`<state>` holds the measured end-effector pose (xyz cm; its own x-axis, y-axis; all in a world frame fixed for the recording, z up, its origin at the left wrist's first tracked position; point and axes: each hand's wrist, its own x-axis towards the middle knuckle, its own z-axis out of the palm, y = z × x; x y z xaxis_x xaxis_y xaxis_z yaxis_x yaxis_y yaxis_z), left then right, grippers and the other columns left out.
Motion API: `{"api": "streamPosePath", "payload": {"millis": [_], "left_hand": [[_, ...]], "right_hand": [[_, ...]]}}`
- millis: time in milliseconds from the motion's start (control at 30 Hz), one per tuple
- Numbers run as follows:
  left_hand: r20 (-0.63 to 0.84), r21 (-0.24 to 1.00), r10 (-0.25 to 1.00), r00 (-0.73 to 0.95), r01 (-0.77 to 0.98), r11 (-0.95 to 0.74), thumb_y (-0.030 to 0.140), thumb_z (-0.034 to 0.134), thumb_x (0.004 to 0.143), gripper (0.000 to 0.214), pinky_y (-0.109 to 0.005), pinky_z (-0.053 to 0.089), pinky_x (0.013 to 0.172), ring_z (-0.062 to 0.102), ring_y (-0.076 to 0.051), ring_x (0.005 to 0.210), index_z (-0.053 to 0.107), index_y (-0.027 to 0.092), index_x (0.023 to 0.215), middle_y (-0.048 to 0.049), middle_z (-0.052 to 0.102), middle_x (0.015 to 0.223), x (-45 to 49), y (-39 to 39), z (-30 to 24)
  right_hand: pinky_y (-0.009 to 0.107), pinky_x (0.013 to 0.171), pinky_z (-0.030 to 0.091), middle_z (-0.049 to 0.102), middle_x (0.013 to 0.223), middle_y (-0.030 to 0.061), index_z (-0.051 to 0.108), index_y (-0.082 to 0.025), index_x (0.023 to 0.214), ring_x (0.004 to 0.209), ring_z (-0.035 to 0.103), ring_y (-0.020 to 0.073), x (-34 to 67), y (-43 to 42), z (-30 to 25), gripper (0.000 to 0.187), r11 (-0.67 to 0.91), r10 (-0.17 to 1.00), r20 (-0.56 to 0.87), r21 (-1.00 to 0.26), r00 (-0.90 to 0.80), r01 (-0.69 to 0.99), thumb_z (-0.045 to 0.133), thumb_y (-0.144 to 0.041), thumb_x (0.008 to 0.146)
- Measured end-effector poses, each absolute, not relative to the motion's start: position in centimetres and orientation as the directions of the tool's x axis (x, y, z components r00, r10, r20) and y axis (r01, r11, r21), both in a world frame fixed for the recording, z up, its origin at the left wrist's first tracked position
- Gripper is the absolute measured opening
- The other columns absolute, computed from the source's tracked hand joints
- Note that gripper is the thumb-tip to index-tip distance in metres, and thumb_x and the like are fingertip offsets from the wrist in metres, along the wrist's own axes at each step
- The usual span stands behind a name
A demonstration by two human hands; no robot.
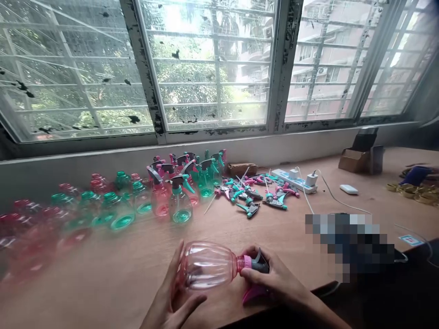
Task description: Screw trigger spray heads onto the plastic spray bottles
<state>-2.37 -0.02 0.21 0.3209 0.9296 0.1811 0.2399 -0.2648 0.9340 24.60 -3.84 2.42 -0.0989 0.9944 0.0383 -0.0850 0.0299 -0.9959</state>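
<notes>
A clear pink-red plastic bottle [210, 266] lies sideways above the near part of the table, its base to the left. My left hand [176, 292] cups the base end, with the thumb stretched out below the bottle and the other fingers partly hidden. At the neck, my right hand [270, 269] grips a trigger sprayer [259, 263] with a pink collar and a grey body. The collar sits at the mouth of the bottle; whether it is threaded on I cannot tell. A magenta part [254, 294] shows just under my right hand.
Several bottles fitted with sprayers [181, 201] stand near the wall, beside open-topped red and green bottles [121, 212]. Loose sprayer heads [248, 196] lie piled by a power strip [295, 179]. A blurred-out object [353, 242] and a cardboard box [356, 157] are at right.
</notes>
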Motion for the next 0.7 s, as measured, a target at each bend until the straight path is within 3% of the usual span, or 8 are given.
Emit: {"api": "streamPosePath", "payload": {"millis": [100, 167, 267, 400, 467, 567, 700], "left_hand": [[0.152, 0.954, 0.93, 0.335, 0.195, -0.226, 0.057, 0.074, 0.078, 0.099, -0.057, 0.026, 0.124, 0.043, -0.033, 0.146, 0.013, 0.049, 0.155, -0.0013, 0.048, 0.157, -2.7, 0.0, -0.4], [0.1, 0.978, 0.925, 0.367, 0.135, -0.159, 0.058, 0.077, 0.074, 0.105, -0.053, 0.032, 0.124, 0.048, -0.034, 0.142, 0.014, 0.04, 0.157, -0.0053, 0.055, 0.151, -2.8, -0.3, -0.3], [0.028, 0.997, 0.922, 0.387, 0.059, -0.055, 0.054, 0.073, 0.08, 0.095, -0.046, 0.041, 0.119, 0.051, -0.034, 0.14, 0.024, 0.027, 0.157, -0.0105, 0.058, 0.149, -2.5, -0.7, 0.4], [0.065, 0.996, 0.94, 0.334, 0.039, -0.083, 0.047, 0.08, 0.076, 0.091, -0.042, 0.036, 0.122, 0.051, -0.033, 0.14, 0.033, 0.037, 0.153, -0.0026, 0.047, 0.159, -2.2, -0.7, 0.6], [0.109, 0.988, 0.941, 0.322, 0.073, -0.139, 0.047, 0.08, 0.076, 0.094, -0.046, 0.03, 0.124, 0.055, -0.033, 0.137, 0.029, 0.04, 0.154, -0.0025, 0.051, 0.156, -2.3, -0.6, 0.3], [0.152, 0.974, 0.928, 0.34, 0.106, -0.198, 0.047, 0.078, 0.079, 0.095, -0.048, 0.026, 0.125, 0.052, -0.034, 0.139, 0.023, 0.038, 0.157, -0.0043, 0.057, 0.151, -2.6, -0.5, 0.2], [0.155, 0.985, 0.898, 0.413, 0.0, -0.17, 0.05, 0.079, 0.076, 0.097, -0.048, 0.027, 0.124, 0.039, -0.037, 0.148, 0.028, 0.034, 0.156, -0.005, 0.042, 0.162, -2.8, -0.8, 0.6]], "right_hand": [[0.024, 0.058, 0.041, 0.065, 0.067, -0.0042, 0.065, -0.018, 0.086, 0.06, 0.057, 0.0136, 24.5, -3.7, 2.4, 0.03, 0.026, 0.992, 0.04, -0.994, -0.123, -0.108, 0.083, -0.038, 0.074], [0.025, 0.058, 0.043, 0.065, 0.067, -0.0035, 0.064, -0.017, 0.084, 0.061, 0.059, 0.0145, 24.5, -3.7, 2.4, 0.03, 0.04, 0.99, 0.053, -0.994, -0.128, -0.1, 0.083, -0.039, 0.074], [0.025, 0.059, 0.044, 0.066, 0.068, -0.0022, 0.064, -0.016, 0.083, 0.061, 0.061, 0.0151, 24.5, -3.6, 2.5, 0.03, 0.043, 0.989, 0.054, -0.996, -0.138, -0.076, 0.082, -0.039, 0.075], [0.026, 0.058, 0.045, 0.069, 0.067, -0.0009, 0.063, -0.016, 0.085, 0.06, 0.062, 0.0153, 24.6, -3.6, 2.7, 0.033, 0.048, 0.989, 0.06, -0.994, -0.133, -0.097, 0.08, -0.044, 0.077], [0.026, 0.058, 0.046, 0.07, 0.067, -0.0004, 0.063, -0.016, 0.084, 0.059, 0.062, 0.0152, 24.6, -3.6, 2.7, 0.034, 0.044, 0.991, 0.059, -0.991, -0.122, -0.125, 0.079, -0.046, 0.077], [0.026, 0.059, 0.046, 0.07, 0.067, -0.0001, 0.064, -0.016, 0.084, 0.061, 0.062, 0.0154, 24.6, -3.6, 2.4, 0.033, 0.049, 0.989, 0.066, -0.991, -0.136, -0.121, 0.079, -0.045, 0.079], [0.024, 0.056, 0.044, 0.068, 0.066, -0.0011, 0.063, -0.016, 0.084, 0.059, 0.061, 0.0147, 24.6, -3.3, 1.4, 0.036, 0.062, 0.985, 0.083, -0.988, -0.153, -0.14, 0.082, -0.045, 0.075]]}}
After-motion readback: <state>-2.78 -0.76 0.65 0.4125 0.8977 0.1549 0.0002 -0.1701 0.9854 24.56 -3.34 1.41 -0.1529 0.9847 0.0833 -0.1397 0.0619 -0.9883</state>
